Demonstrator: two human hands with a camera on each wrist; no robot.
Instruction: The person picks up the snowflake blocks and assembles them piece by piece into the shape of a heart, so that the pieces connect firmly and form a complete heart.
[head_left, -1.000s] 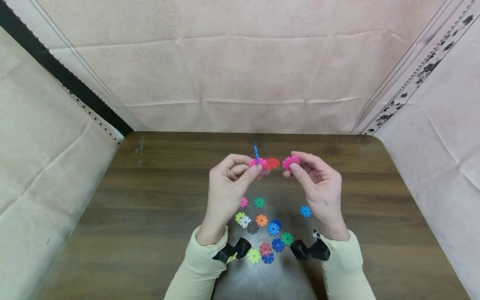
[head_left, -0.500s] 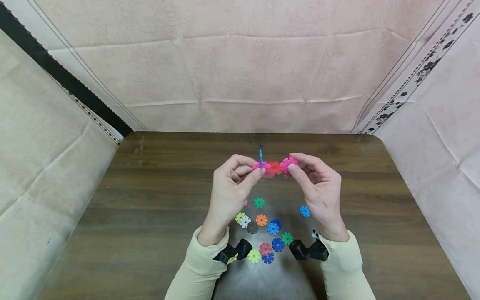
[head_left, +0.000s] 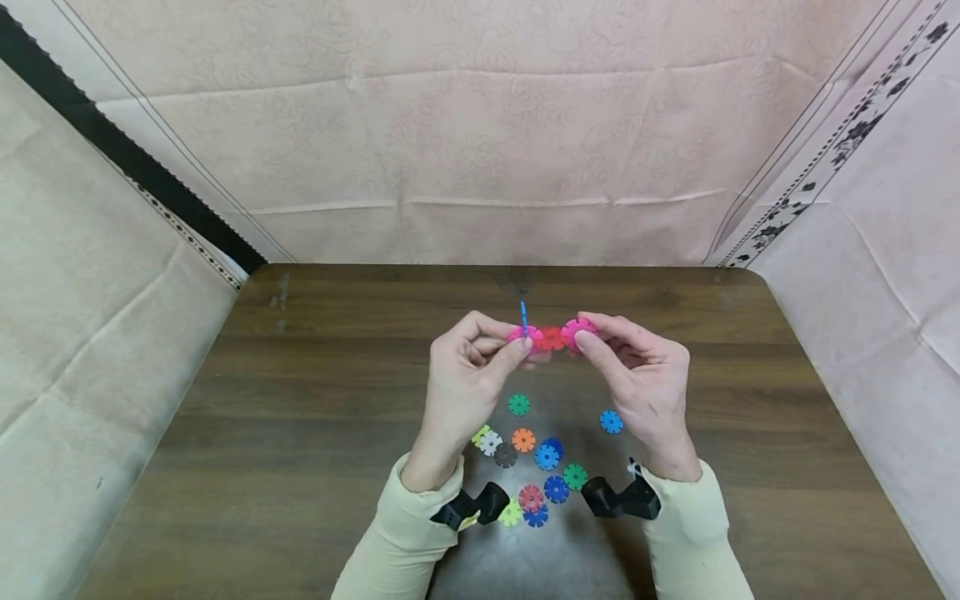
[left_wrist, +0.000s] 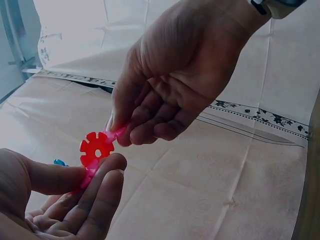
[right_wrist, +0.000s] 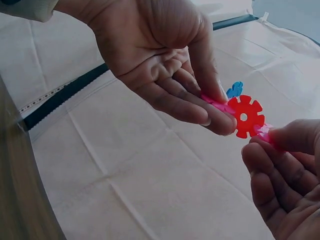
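Note:
My left hand (head_left: 465, 371) pinches a pink notched disc (head_left: 524, 333) between thumb and fingers. A blue disc (right_wrist: 234, 89), edge-on in the head view, is slotted into that pink one and stands up from it. Joined at its right side is a red notched disc (left_wrist: 97, 148) with a round hole in its centre. My right hand (head_left: 648, 375) grips a second pink disc (head_left: 578, 330), whose edge meets the red disc's right edge. Fingertips cover parts of both pink discs. The row is held up above the wooden table (head_left: 337, 400).
Below the hands lie several loose notched discs, among them a green disc (head_left: 518, 405), an orange disc (head_left: 523, 440), a white disc (head_left: 491, 442) and a lone blue disc (head_left: 611, 422) at the right. Pale cloth (head_left: 480, 150) hangs behind the table and along both sides.
The left hand has moved right with its joined discs, closing the gap to the right hand's pink disc, which now meets the red one. The last half second shows only slight shifts.

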